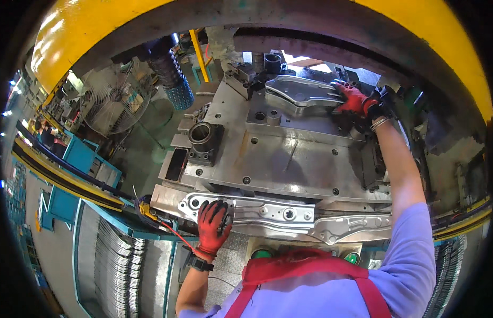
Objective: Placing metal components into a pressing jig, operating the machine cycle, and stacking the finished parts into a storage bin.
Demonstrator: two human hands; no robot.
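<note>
My right hand [353,100], in a red glove with dark fingertips, reaches far out to the right. Its fingers and thumb are around the right end of a grey stamped metal part [299,90] on the raised die block. Close to me, my left hand [212,228], gloved the same way, has its fingers bent over the left portion of a long stamped metal bracket [267,210] with holes. That bracket lies along the near edge of the press bed; the underside of my left hand is hidden. Another stamped part [355,227] lies to its right.
The steel die plate [278,159] carries a guide bushing [202,133] on the left. Yellow press framing [93,32] arches overhead. An air gun [145,209] with a red hose lies near my left hand. Bins of stacked parts [122,270] flank me; a fan [117,98] stands left.
</note>
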